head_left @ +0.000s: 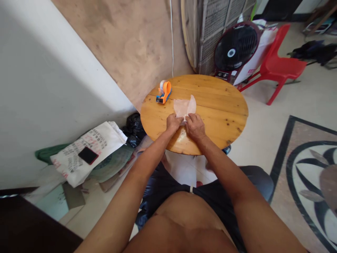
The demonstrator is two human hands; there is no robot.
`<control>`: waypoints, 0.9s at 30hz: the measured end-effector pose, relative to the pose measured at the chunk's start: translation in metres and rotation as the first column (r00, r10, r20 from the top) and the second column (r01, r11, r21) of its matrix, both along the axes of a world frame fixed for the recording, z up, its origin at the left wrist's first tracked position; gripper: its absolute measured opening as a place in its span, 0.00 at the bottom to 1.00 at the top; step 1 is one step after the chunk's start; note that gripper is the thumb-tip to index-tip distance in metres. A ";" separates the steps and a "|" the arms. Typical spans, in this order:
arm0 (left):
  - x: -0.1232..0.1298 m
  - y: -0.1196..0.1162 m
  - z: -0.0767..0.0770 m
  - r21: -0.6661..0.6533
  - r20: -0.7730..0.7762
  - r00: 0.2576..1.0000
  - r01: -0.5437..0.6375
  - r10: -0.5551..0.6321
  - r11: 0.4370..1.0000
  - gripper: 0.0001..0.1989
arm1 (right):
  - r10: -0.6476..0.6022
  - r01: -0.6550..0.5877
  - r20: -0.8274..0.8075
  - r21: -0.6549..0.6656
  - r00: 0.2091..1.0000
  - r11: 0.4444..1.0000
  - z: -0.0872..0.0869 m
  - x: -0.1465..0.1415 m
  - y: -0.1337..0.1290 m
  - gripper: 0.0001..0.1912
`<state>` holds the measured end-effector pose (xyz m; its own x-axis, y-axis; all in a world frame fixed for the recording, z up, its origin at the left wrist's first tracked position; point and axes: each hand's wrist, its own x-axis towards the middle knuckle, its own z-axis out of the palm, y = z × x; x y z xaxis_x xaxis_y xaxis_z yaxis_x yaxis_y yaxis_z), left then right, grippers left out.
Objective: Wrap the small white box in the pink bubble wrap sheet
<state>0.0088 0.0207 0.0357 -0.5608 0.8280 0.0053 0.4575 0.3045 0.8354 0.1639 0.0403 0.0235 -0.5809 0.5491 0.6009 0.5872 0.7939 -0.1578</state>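
Note:
A thin, pale pinkish-white sheet (182,106), like tissue or soft wrap, lies on the round wooden table (221,102). Its far right corner stands up in a fold. My left hand (174,123) pinches the near left edge of the sheet, fingers closed. Close beside it, my right hand (195,126) grips the near right edge with bent fingers. Whether something is wrapped inside the near edge is hidden by my fingers. Beyond my left hand, an orange and blue tape dispenser (164,92) with a roll of clear tape stands near the table's far left edge.
Right of the table are a red plastic chair (284,66) and a round black heater or fan (235,45). On the left, a phone (88,155) rests on a white printed sack (100,140), beside black plastic bags (134,126). A white cord (172,38) hangs behind the table.

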 end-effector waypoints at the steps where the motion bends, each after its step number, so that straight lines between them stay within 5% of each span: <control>1: 0.001 0.000 0.000 0.005 -0.037 0.999 -0.007 0.007 1.000 0.09 | 0.000 0.000 0.001 -0.001 1.000 1.000 0.000 0.000 0.000 0.19; 8: -0.003 0.005 0.007 -0.117 0.163 0.986 0.044 -0.025 0.992 0.07 | 0.003 -0.003 -0.006 -0.009 1.000 1.000 0.001 0.000 -0.001 0.18; 18: 0.011 0.009 0.006 -0.051 -0.201 0.979 -0.010 -0.001 0.999 0.08 | 0.008 -0.009 -0.028 -0.014 1.000 1.000 -0.001 0.000 0.001 0.18; 27: 0.020 0.009 0.009 0.117 -0.113 0.993 -0.008 0.021 0.993 0.12 | 0.004 -0.005 -0.014 -0.028 1.000 1.000 -0.001 -0.001 0.001 0.19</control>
<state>0.0290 0.0294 0.0446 -0.5630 0.8097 0.1655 0.5480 0.2158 0.8082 0.1634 0.0411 0.0225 -0.5748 0.5634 0.5934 0.5812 0.7916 -0.1886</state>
